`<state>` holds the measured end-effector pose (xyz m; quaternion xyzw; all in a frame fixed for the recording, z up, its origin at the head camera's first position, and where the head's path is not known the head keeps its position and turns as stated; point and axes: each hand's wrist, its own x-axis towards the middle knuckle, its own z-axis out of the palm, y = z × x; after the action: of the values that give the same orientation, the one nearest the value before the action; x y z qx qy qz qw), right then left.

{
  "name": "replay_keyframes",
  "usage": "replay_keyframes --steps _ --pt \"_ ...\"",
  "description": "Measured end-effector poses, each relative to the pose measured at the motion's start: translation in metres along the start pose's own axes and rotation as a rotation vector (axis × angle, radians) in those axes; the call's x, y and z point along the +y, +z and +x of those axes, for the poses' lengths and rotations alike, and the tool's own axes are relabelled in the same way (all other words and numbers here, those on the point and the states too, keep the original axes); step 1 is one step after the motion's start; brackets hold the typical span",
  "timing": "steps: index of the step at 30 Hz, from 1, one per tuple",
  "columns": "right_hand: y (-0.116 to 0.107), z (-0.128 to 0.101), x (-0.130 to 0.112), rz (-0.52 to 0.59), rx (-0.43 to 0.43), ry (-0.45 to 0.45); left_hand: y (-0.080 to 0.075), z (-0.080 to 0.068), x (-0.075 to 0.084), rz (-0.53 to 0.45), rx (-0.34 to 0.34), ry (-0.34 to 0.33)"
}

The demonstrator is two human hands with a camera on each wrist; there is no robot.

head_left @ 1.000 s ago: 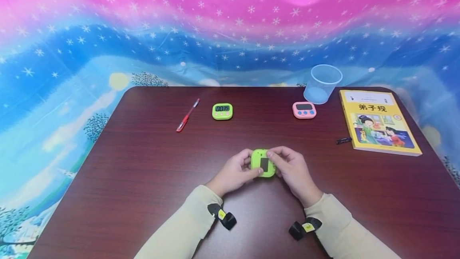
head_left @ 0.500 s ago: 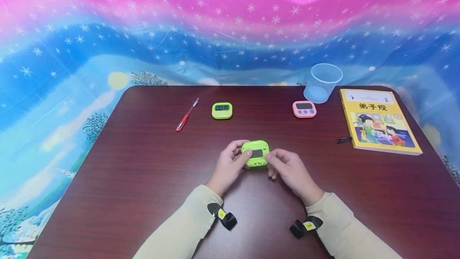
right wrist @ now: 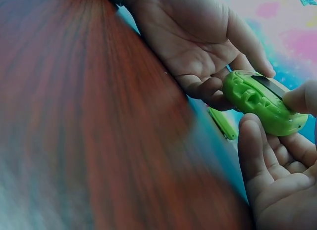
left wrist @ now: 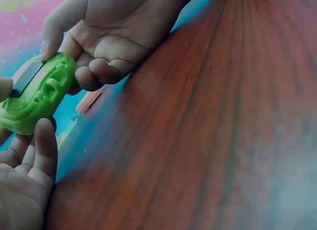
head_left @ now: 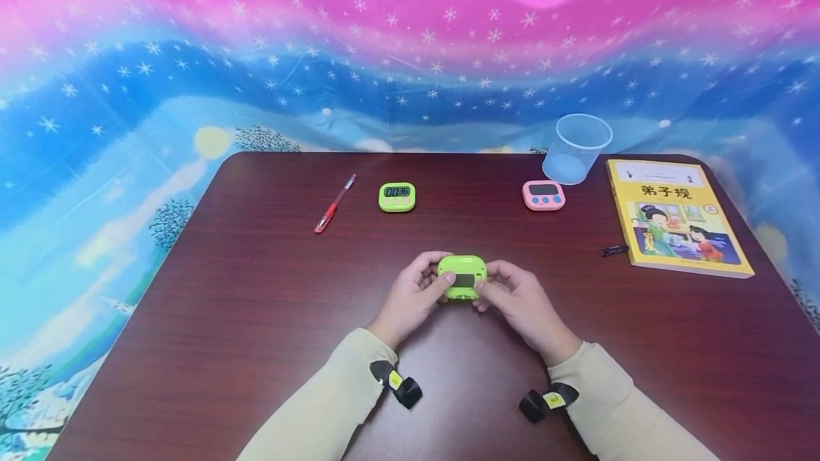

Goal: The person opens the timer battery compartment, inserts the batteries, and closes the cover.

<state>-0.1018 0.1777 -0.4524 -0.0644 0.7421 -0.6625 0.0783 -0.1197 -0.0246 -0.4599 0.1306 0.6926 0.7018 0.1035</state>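
Held between both hands above the near middle of the table is a green digital timer, its back with a dark rectangular patch turned up toward the head camera. My left hand grips its left end, thumb on the back by the dark patch and fingers underneath. On the right end, my right hand pinches it, thumb on the back face. In the left wrist view, notches show along the near edge of the timer. Its front side is hidden.
Farther back on the table lie a red pen, another green timer with digits lit and a pink timer. A clear cup stands behind it. At right are a yellow book and a small black object.
The held timer has turned from upright to lengthwise, shifted left, then slightly right. My right hand has regripped its right end. The far green timer's last digit went from 5 to 6.
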Motion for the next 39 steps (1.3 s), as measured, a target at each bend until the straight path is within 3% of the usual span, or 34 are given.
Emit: replay_keyframes --steps 10,18,29,39 --pt "-0.0022 0.0005 0.0006 -0.007 -0.006 -0.003 -0.0015 0.0025 0.0008 -0.013 -0.025 -0.065" --pt "-0.0043 -0.0001 0.0003 -0.105 0.055 -0.098 -0.0034 0.0032 0.0040 -0.055 -0.076 -0.105" --pt "-0.0069 0.0015 0.0017 -0.081 0.093 -0.244 -0.0066 0.0029 0.0053 -0.040 -0.116 -0.150" --pt "-0.0076 0.0004 0.0015 -0.090 0.113 -0.263 -0.0067 0.0019 0.0050 -0.063 -0.142 -0.128"
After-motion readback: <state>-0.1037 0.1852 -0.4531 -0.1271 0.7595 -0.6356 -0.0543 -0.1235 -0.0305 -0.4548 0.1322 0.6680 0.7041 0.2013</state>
